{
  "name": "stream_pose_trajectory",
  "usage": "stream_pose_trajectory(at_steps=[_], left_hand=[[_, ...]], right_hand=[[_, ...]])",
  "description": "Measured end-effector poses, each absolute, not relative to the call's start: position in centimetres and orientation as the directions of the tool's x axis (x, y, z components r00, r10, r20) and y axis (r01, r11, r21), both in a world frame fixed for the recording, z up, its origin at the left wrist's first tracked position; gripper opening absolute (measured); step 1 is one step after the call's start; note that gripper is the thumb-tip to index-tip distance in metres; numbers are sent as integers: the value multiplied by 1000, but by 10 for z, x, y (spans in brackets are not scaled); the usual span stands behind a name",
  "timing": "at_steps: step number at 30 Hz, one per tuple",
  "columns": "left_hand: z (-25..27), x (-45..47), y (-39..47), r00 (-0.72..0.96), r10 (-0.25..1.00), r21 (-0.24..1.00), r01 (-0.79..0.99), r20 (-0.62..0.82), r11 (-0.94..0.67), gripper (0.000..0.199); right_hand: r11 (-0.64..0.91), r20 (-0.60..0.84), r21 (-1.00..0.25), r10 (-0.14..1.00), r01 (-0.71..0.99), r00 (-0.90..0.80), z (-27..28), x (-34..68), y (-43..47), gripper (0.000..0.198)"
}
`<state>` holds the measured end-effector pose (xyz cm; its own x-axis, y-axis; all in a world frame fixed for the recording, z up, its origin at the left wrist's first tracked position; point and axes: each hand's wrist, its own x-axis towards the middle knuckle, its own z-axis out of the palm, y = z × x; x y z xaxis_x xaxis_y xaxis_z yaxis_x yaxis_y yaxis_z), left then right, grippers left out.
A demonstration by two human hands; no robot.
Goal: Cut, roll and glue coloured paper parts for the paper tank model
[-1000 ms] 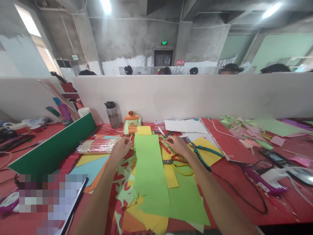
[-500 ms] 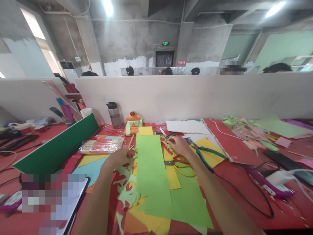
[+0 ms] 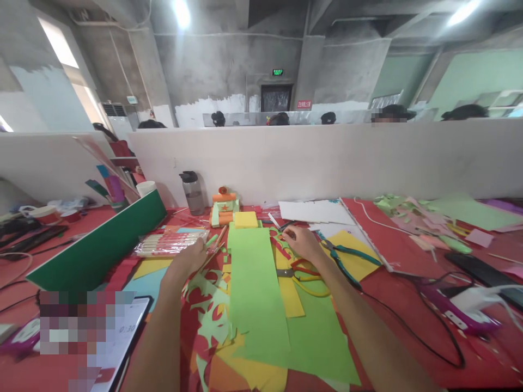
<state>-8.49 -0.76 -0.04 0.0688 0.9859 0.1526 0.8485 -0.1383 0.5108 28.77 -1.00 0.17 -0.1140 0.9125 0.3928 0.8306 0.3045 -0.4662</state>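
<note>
My left hand is closed beside the clear-wrapped bundle of pale sticks. A small green piece shows at its fingertips; whether they grip it I cannot tell. My right hand has its fingers pinched together over cut red and green paper scraps, and anything in them is hidden. Between the hands lies a long light-green paper sheet, with a yellow block at its far end. Scissors with red and yellow handles lie under my right wrist. Teal-handled pliers rest to its right.
Cut-out pale green scraps lie left of the sheet. An orange and green paper model and a water bottle stand at the back. A green board stands upright at left, near a phone. Cables and a purple power strip lie right.
My left hand has moved left and slightly back from the green sheet's edge, uncovering more scraps. The small green piece now shows beyond its fingertips. My right hand stays nearly in place.
</note>
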Motion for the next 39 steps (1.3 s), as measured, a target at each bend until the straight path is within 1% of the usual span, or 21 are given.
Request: stream_pose_trajectory(at_steps=[2, 4, 7, 9, 11, 13, 15, 19, 23, 26, 29, 31, 34, 36, 39], left_hand=[[6, -79, -11, 17, 992, 473, 878, 129, -76, 25], [14, -70, -14, -29, 988, 457, 888, 151, -44, 28], [26, -54, -16, -27, 971, 521, 847, 238, -104, 31], [30, -45, -17, 10, 960, 590, 787, 279, -180, 32], [32, -40, -17, 46, 953, 625, 745, 300, -233, 33], [31, -38, -16, 42, 951, 631, 739, 305, -235, 34], [29, -40, -16, 12, 957, 624, 756, 290, -198, 34], [25, -43, -16, -36, 974, 616, 780, 226, -114, 35], [24, -42, -15, -42, 962, 627, 766, 271, -143, 37], [24, -38, -17, 28, 952, 633, 741, 306, -225, 37], [26, -27, -23, 203, 920, 643, 665, 334, -380, 39], [26, -16, -29, 351, 883, 632, 618, 311, -469, 41], [25, 3, -40, 533, 816, 610, 575, 226, -545, 41], [24, 12, -45, 582, 791, 608, 562, 190, -560, 42], [23, 15, -46, 563, 802, 619, 563, 199, -548, 43]], right_hand=[[311, 397, -468, 910, 827, -118, 1, 287, -10, 19], [319, 399, -472, 908, 822, -123, 2, 286, -10, 19], [332, 405, -477, 905, 814, -131, 4, 283, -13, 20], [348, 407, -491, 902, 799, -143, 7, 281, -15, 23], [371, 412, -519, 898, 770, -155, 10, 278, -17, 25], [393, 422, -546, 892, 740, -163, 12, 275, -19, 26], [402, 429, -556, 888, 727, -163, 13, 273, -20, 26], [392, 418, -538, 893, 746, -167, 12, 272, -21, 27], [393, 416, -530, 893, 751, -174, 13, 271, -22, 29], [411, 408, -574, 893, 708, -188, 16, 269, -24, 30], [450, 393, -678, 890, 581, -230, 17, 264, -28, 28], [452, 358, -766, 891, 457, -281, 18, 257, -33, 29], [385, 268, -882, 884, 271, -383, 19, 243, -41, 40], [341, 237, -918, 879, 200, -414, 19, 233, -46, 39], [292, 234, -949, 906, 122, -352, 16, 223, -46, 30]])
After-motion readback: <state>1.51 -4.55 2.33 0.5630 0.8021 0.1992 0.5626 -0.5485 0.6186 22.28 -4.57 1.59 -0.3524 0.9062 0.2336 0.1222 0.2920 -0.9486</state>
